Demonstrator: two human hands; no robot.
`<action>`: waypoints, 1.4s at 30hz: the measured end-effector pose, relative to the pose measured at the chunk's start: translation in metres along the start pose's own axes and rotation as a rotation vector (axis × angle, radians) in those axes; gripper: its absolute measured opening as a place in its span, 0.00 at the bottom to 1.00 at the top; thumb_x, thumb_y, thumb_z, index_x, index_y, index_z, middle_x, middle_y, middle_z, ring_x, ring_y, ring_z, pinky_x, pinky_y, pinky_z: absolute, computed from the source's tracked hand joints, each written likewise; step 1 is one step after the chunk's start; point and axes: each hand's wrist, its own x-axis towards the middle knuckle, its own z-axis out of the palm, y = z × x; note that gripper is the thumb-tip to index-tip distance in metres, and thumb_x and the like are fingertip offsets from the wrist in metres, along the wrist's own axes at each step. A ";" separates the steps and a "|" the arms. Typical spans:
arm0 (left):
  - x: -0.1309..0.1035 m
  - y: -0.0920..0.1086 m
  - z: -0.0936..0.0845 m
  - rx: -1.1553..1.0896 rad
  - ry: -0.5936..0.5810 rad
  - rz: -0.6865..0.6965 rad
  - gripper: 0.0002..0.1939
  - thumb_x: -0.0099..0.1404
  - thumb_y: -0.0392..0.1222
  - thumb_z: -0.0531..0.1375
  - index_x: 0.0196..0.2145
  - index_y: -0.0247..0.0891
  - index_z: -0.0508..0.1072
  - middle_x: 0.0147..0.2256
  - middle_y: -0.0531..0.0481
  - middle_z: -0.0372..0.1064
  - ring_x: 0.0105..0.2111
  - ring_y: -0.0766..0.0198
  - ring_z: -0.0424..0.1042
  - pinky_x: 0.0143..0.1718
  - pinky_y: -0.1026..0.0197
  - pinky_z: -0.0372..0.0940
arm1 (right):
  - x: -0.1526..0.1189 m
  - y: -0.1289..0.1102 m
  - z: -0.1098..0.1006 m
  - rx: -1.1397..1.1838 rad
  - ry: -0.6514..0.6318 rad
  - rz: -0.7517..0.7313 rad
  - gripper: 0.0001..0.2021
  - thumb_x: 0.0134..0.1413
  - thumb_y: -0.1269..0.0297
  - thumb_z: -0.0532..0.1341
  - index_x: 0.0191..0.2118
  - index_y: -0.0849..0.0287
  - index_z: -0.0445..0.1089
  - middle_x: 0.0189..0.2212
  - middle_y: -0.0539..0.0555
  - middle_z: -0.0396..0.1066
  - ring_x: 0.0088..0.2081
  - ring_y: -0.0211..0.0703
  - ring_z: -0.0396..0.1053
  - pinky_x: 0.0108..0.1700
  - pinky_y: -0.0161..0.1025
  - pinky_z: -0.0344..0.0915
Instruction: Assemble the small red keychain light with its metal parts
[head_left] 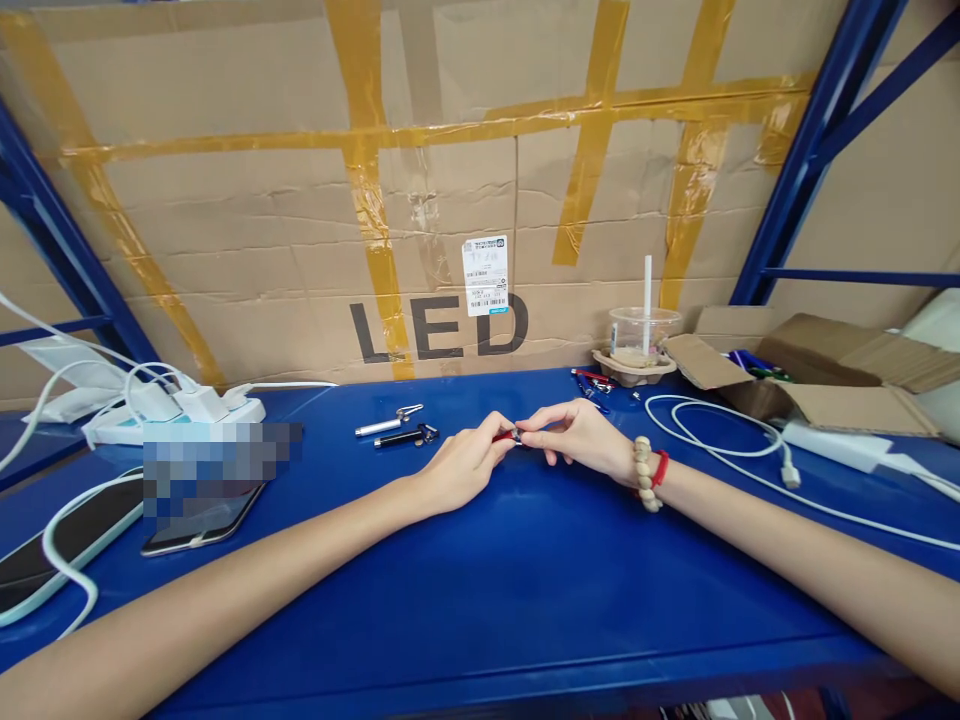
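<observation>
Above the middle of the blue shelf, my left hand (pixel 466 462) is closed around a small red keychain tube (pixel 505 436), mostly hidden by the fingers. My right hand (pixel 576 434), with a beaded bracelet and red band at the wrist, pinches the tube's metal end. The fingertips of both hands nearly meet there. Left of my hands lie a silver keychain tube (pixel 379 428) and a black keychain tube (pixel 399 438), each with a metal clasp. Beyond my right hand is a loose group of red and blue keychain tubes (pixel 592 384).
A plastic cup (pixel 643 330) with a straw stands in a cardboard carrier (pixel 634 370). An open carton (pixel 855 405) and white cable (pixel 750 475) lie right. Left are a power strip (pixel 247 412) and phone (pixel 202 525). A large cardboard box (pixel 300 230) forms the back.
</observation>
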 end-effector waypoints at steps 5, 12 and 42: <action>-0.001 0.000 0.001 0.023 -0.005 0.024 0.06 0.65 0.44 0.44 0.36 0.41 0.55 0.29 0.54 0.63 0.27 0.65 0.64 0.28 0.64 0.56 | -0.003 0.000 0.003 -0.017 0.001 -0.045 0.17 0.37 0.52 0.64 0.28 0.63 0.73 0.26 0.54 0.71 0.15 0.29 0.59 0.18 0.31 0.55; -0.003 0.001 0.002 0.036 0.014 0.023 0.05 0.65 0.43 0.45 0.37 0.40 0.55 0.32 0.52 0.65 0.29 0.64 0.66 0.29 0.64 0.58 | -0.006 -0.009 0.007 -0.141 0.060 -0.020 0.16 0.40 0.51 0.61 0.28 0.61 0.73 0.10 0.47 0.60 0.13 0.31 0.56 0.17 0.31 0.52; -0.009 0.011 -0.002 0.013 0.128 0.113 0.10 0.66 0.40 0.44 0.43 0.42 0.61 0.34 0.54 0.68 0.32 0.67 0.68 0.31 0.67 0.60 | -0.006 -0.014 0.009 0.048 -0.128 0.159 0.24 0.42 0.41 0.55 0.24 0.62 0.62 0.13 0.45 0.55 0.16 0.28 0.50 0.18 0.28 0.46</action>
